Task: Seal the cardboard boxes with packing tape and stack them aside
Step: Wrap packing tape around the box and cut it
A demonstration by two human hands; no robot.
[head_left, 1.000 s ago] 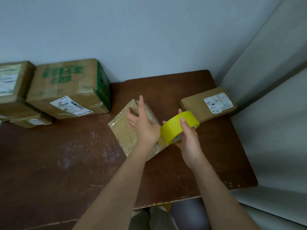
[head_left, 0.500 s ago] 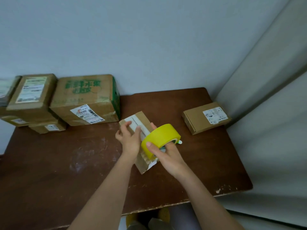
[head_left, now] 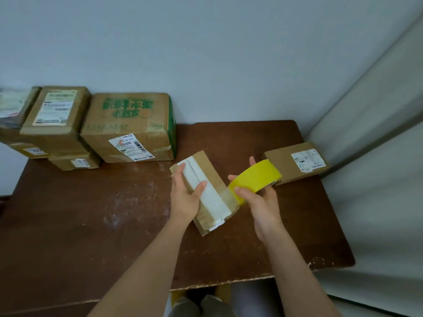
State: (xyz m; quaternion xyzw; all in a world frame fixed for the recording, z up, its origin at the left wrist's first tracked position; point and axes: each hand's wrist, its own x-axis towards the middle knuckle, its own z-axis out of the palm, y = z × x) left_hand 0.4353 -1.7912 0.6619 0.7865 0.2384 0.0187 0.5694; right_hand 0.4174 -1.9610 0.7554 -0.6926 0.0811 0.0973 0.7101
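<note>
A small cardboard box (head_left: 211, 172) with a white strip down its top lies at the middle of the brown table (head_left: 91, 213). My left hand (head_left: 185, 197) holds its left side, fingers on top and thumb on the white strip. My right hand (head_left: 258, 197) grips a yellow roll of packing tape (head_left: 256, 177) just right of the box. A clear stretch of tape runs from the roll onto the box's right edge. A flat cardboard box (head_left: 297, 162) with a white label lies at the table's right side.
Several taped boxes are stacked at the back left: a large one with green print (head_left: 128, 126), a labelled one (head_left: 55, 115) on top of smaller ones (head_left: 73, 162). A grey wall stands behind; a pale panel (head_left: 377, 145) borders the right edge.
The view has pulled back and dropped. The small box has turned so its white-striped face is up. My right hand has carried the tape roll to the right, drawing clear tape off the box.
</note>
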